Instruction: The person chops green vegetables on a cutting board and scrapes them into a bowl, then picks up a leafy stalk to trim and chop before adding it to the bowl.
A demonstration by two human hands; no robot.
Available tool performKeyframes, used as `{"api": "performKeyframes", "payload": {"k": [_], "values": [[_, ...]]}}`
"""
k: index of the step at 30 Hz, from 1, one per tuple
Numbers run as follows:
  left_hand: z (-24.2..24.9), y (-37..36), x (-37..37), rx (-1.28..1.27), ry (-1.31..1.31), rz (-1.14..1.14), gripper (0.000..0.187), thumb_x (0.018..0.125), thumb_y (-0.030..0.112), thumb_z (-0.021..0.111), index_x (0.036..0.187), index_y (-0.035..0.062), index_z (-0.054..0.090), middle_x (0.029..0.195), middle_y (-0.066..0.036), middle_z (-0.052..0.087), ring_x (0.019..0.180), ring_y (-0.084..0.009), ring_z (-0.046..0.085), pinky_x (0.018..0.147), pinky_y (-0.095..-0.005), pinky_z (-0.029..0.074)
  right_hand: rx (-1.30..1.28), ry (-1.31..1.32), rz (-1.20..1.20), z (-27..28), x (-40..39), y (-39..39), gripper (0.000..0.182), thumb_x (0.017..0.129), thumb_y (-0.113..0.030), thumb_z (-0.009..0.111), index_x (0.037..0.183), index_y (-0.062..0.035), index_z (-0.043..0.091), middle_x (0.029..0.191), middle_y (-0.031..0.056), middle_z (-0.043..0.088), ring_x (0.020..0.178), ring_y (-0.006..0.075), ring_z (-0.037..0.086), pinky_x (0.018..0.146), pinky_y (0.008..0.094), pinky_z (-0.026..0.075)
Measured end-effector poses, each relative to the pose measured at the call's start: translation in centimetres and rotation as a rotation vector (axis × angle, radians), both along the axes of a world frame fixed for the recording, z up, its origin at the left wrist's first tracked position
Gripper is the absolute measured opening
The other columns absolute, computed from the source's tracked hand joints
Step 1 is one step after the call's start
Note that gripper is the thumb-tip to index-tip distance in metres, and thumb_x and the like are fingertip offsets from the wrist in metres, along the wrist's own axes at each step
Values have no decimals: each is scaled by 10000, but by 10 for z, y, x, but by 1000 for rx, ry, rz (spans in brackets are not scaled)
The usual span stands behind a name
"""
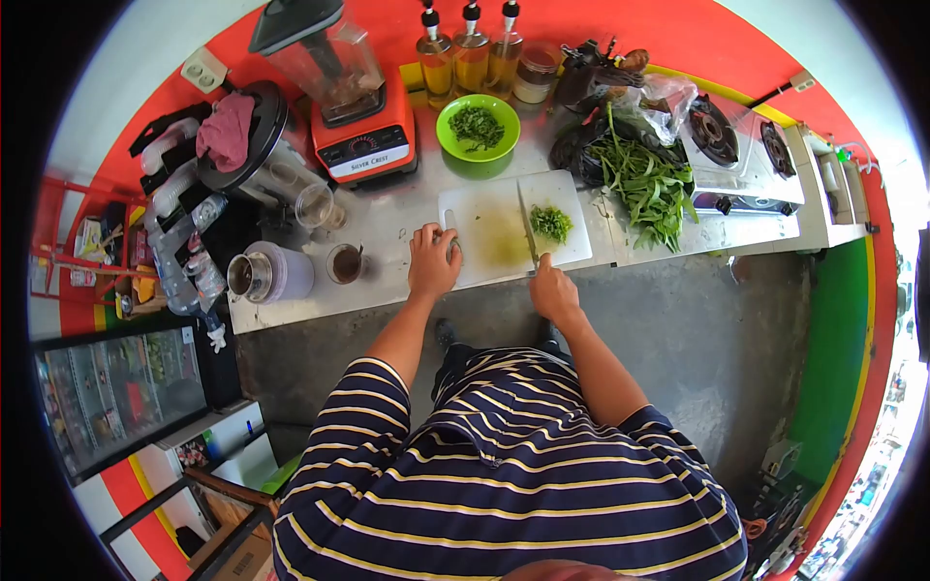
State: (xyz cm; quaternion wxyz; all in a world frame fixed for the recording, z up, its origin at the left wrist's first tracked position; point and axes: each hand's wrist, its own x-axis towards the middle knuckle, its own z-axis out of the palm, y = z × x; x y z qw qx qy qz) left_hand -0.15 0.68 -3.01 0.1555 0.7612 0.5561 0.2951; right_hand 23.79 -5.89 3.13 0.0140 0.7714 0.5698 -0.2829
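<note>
"Grasping what, with the right hand (pixel 554 289)?"
"A knife (pixel 526 219), fingers closed round the handle at the near edge of the cutting board (pixel 470 215), blade toward the far edge."
"And with the left hand (pixel 433 261)?"
"Fingers bent at the board's left edge; impossible to tell whether gripping or just resting."
"Anything cut?"
"Yes, chopped greens (pixel 551 225) on the board, right of the blade. More in a green bowl (pixel 451 145) beyond the board, and leafy stalks (pixel 644 179) to the board's right on the bench (pixel 383 215)."
</note>
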Motion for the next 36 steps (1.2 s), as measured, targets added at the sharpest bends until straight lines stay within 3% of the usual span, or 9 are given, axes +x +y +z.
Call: {"api": "performKeyframes", "payload": {"k": [9,15,18,22,24,27,32,35,36], "values": [[-7,1,-2,-3,59,-101,123,903,129,628,1023,107,644,1110,-90,511,1095,-321,476,942,-481,393,114,102,33,0,-1,1,295,931,-179,564,1150,-13,459,964,314,697,936,484,687,827,566,544],[-6,-5,6,-83,57,15,79,920,92,624,998,80,625,1066,-111,565,1050,-341,500,906,-479,405,106,291,303,-14,-19,18,285,931,-166,534,1142,22,497,953,323,695,947,482,687,850,568,538],[-6,-11,8,-1,-227,256,45,937,48,641,954,6,642,763,-143,651,713,-308,614,703,-398,497,119,360,270,-27,-6,13,312,930,-175,547,1156,32,494,979,341,685,975,492,679,858,566,536],[1,-30,23,-28,-302,392,78,934,69,666,979,9,687,837,-136,714,765,-244,675,721,-356,518,117,251,112,-30,20,5,322,939,-186,558,1148,44,473,987,367,667,979,509,658,869,581,510],[2,-34,34,-244,-540,339,108,931,75,680,1005,1,706,882,-125,728,845,-226,678,818,-349,521,124,252,-11,-29,30,5,319,955,-199,557,1140,46,469,985,362,669,985,514,652,866,584,507],[1,-34,51,-176,-495,289,126,906,84,717,1001,2,719,905,-106,761,800,-161,696,762,-312,532,174,335,157,-28,40,0,313,961,-200,564,1132,42,466,975,359,670,975,528,646,861,590,507],[6,-31,75,-242,-497,253,137,893,81,721,1010,9,728,908,-132,762,811,-205,719,746,-314,534,107,286,195,-30,48,-1,322,957,-193,590,1129,48,464,955,362,668,953,531,644,850,586,510],[3,-33,82,-305,-388,223,124,871,68,712,983,16,721,895,-131,726,864,-268,686,842,-365,520,136,252,149,-28,51,6,333,953,-194,605,1125,59,471,951,363,668,939,529,648,845,579,514],[-2,-32,84,-174,-300,214,115,855,68,715,961,25,723,899,-129,702,895,-294,659,865,-389,505,171,249,156,-25,51,9,336,953,-196,606,1122,64,476,950,364,668,932,529,651,843,576,517]]}}
